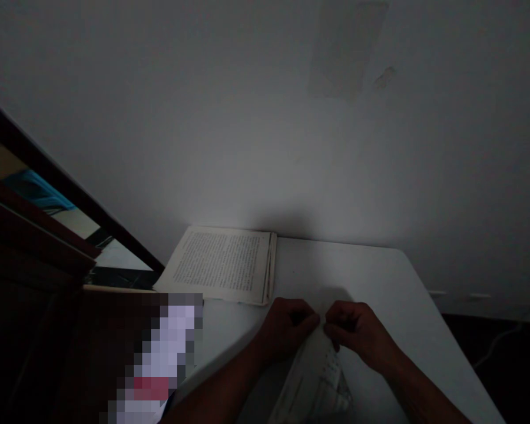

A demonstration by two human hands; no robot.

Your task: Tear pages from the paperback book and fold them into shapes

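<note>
Both of my hands meet low in the middle of the view, over a white table [380, 282]. My left hand [287, 330] and my right hand [353, 333] are each closed in a pinch on the top edge of a folded printed paper [315, 377], which hangs down toward me between my forearms. The knuckles of the two hands almost touch. The scene is dim, so the print on the paper is not readable.
An open book [223, 262] with printed text lies at the table's far left corner, against a pale wall [247, 118]. A dark wooden frame [39, 165] slants along the left. A pixelated patch covers the lower left.
</note>
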